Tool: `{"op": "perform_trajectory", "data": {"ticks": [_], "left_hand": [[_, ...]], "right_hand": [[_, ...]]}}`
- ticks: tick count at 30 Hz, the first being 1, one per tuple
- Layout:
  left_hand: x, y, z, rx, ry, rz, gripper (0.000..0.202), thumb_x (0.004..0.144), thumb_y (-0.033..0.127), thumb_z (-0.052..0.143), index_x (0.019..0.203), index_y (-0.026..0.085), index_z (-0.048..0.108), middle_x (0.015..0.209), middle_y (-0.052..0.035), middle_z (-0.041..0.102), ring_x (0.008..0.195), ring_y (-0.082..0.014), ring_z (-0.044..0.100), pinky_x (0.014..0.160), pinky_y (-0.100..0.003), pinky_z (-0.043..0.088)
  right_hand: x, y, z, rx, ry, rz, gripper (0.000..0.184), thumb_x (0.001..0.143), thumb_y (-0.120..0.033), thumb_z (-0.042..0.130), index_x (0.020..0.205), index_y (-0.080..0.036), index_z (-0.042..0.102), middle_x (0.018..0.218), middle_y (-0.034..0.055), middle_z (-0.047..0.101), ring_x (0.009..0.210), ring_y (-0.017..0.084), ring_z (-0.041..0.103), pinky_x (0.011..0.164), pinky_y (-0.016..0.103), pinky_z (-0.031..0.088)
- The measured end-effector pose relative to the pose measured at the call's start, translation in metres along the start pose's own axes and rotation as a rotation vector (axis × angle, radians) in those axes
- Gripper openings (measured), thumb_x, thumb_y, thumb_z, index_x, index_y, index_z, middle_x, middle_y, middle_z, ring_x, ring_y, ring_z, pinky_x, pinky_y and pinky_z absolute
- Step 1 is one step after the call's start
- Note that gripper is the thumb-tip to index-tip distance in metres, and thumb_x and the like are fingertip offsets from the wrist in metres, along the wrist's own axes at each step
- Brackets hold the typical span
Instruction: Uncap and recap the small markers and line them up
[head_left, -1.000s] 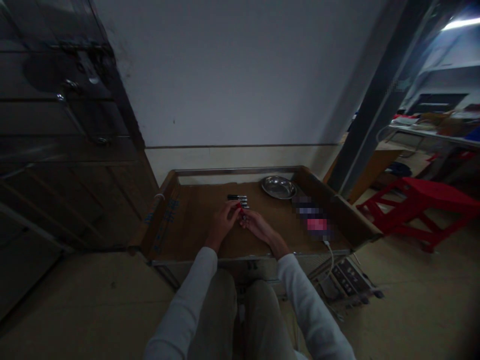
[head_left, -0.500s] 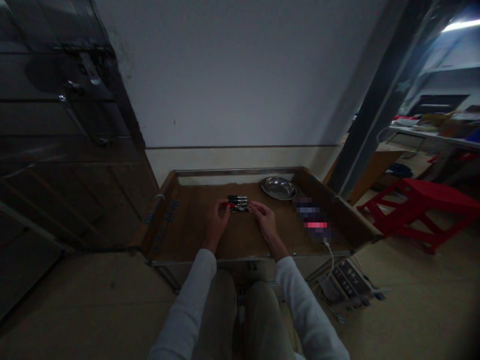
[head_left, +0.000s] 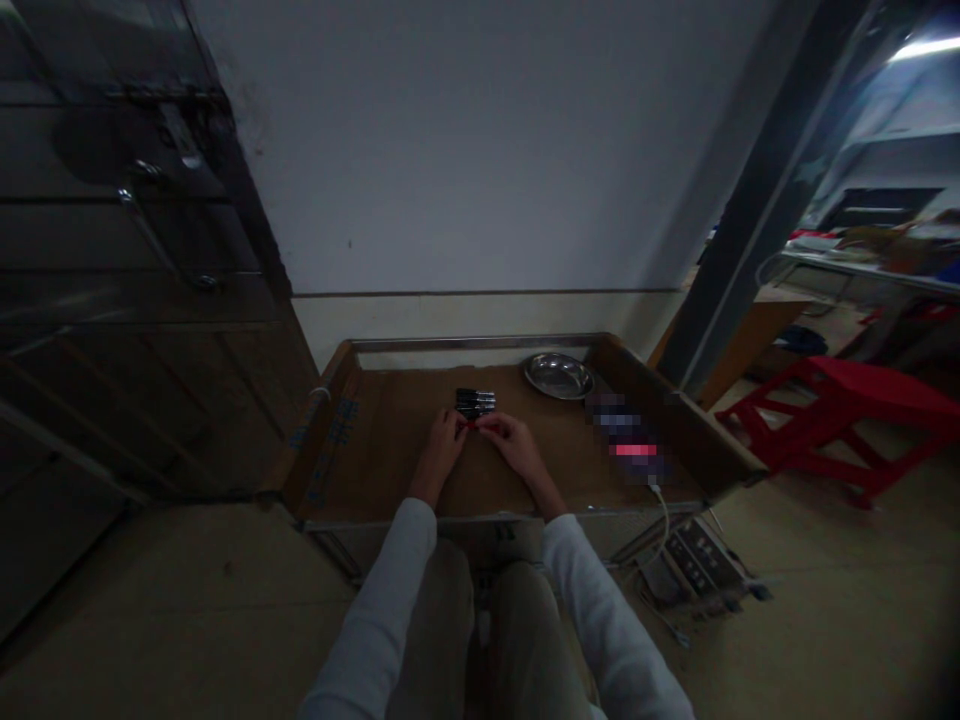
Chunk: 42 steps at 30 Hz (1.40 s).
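Several slender pieces with black and silver ends (head_left: 475, 398) lie side by side in a row on the brown tabletop (head_left: 390, 470). Just on my side of that row is a small slender red piece (head_left: 472, 425), too small to identify. My left hand (head_left: 441, 446) pinches its left end, fingers closed. At its right end, my right hand (head_left: 516, 446) has its fingertips closed on the same piece. Fingers cover both ends, and I cannot tell whether it touches the table.
A shiny oval metal dish (head_left: 559, 376) stands at the back right. Nearer me is a pixelated item (head_left: 626, 435) with a white cable (head_left: 663, 520). Raised wooden edges (head_left: 675, 430) flank the table. A red stool (head_left: 855, 410) and an electrical box (head_left: 697, 565) are to the right.
Both hands have moved toward me and closer together. The red piece, earlier in my left hand over the row, is now between both hands on the near side.
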<state>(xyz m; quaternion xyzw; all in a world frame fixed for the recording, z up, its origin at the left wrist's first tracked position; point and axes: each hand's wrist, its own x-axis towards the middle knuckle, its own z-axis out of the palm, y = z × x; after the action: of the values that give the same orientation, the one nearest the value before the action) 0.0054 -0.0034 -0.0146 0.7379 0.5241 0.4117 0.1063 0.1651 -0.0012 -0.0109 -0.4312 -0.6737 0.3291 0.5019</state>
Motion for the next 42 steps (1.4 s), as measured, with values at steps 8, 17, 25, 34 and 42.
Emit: {"op": "perform_trajectory", "data": {"ticks": [8,17,25,34,42], "left_hand": [[-0.001,0.006,-0.003,-0.002,-0.015,0.061,0.013,0.082,0.010,0.050,0.091,0.018,0.054,0.095,-0.0048,0.052,0.088,-0.0163,0.056,0.083,-0.032,0.047],[-0.001,0.005,-0.003,0.068,-0.108,0.064,0.008,0.085,0.017,0.048,0.085,0.020,0.056,0.092,-0.0031,0.052,0.083,-0.0148,0.055,0.078,-0.029,0.046],[0.000,0.009,-0.006,0.131,-0.038,0.011,0.008,0.083,0.012,0.046,0.087,0.017,0.052,0.091,-0.0047,0.053,0.085,-0.0152,0.054,0.080,-0.030,0.045],[0.005,-0.002,-0.010,0.516,0.113,-0.274,0.027,0.083,0.009,0.038,0.107,0.009,0.052,0.107,-0.0172,0.056,0.103,-0.0256,0.053,0.087,-0.039,0.042],[0.012,-0.013,-0.018,0.624,0.005,-0.173,0.027,0.085,0.012,0.037,0.107,0.013,0.054,0.106,-0.0137,0.058,0.101,-0.0265,0.052,0.085,-0.040,0.043]], "right_hand": [[-0.001,0.005,-0.001,-0.403,0.050,-0.135,0.013,0.075,-0.018,0.061,0.087,-0.022,0.066,0.093,0.0062,0.057,0.091,0.021,0.051,0.082,0.036,0.041],[-0.002,0.014,0.001,-0.623,0.091,-0.146,0.013,0.083,-0.023,0.053,0.086,-0.020,0.066,0.091,0.0091,0.055,0.089,0.023,0.047,0.082,0.037,0.038],[-0.002,0.015,-0.002,-0.737,0.191,-0.115,0.020,0.087,-0.024,0.043,0.089,-0.017,0.062,0.089,0.0085,0.056,0.088,0.022,0.048,0.079,0.033,0.038],[0.002,0.016,-0.009,-1.033,0.116,0.041,0.034,0.085,-0.012,0.039,0.115,-0.010,0.053,0.115,0.0167,0.055,0.107,0.023,0.048,0.091,0.035,0.036],[0.009,0.020,-0.024,-1.018,-0.012,-0.040,0.040,0.088,-0.016,0.035,0.124,-0.012,0.049,0.129,0.0140,0.050,0.119,0.021,0.044,0.100,0.035,0.033]]}}
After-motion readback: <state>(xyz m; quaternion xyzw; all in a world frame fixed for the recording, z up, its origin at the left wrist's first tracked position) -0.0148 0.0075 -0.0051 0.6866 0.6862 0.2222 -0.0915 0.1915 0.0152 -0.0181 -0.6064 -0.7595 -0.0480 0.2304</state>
